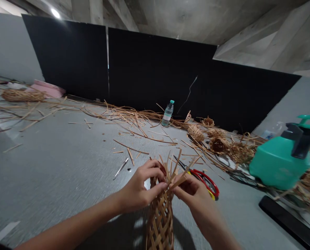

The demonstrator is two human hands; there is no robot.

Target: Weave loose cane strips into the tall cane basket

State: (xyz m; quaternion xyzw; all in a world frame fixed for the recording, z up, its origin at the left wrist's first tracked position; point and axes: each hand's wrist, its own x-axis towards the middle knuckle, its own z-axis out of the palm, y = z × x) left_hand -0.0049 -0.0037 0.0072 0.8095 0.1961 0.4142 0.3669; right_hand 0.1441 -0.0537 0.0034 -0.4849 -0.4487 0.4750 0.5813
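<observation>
A narrow woven basket (160, 222) of flat tan strips stands at the bottom centre, with loose strip ends (176, 165) fanning up from its top. My left hand (144, 184) is closed at the upper rim, its thumb and fingers pinching the weave near a strip. From the other side my right hand (194, 194) pinches a flat strip (178, 181) between thumb and fingers, close to the left thumb. Its other fingers curl and are partly hidden. Just beyond the right hand lie red-handled scissors (204, 180), with something yellow under them. A silver pen (120, 168) lies left of the basket.
Loose strips (134, 118) are strewn along the black panel (157, 69). A water bottle (168, 114) stands among them. Small woven baskets (196, 133) lie to the right, near a teal spray bottle (280, 159) and a long black object (290, 222). A strip bundle (23, 95) is far left.
</observation>
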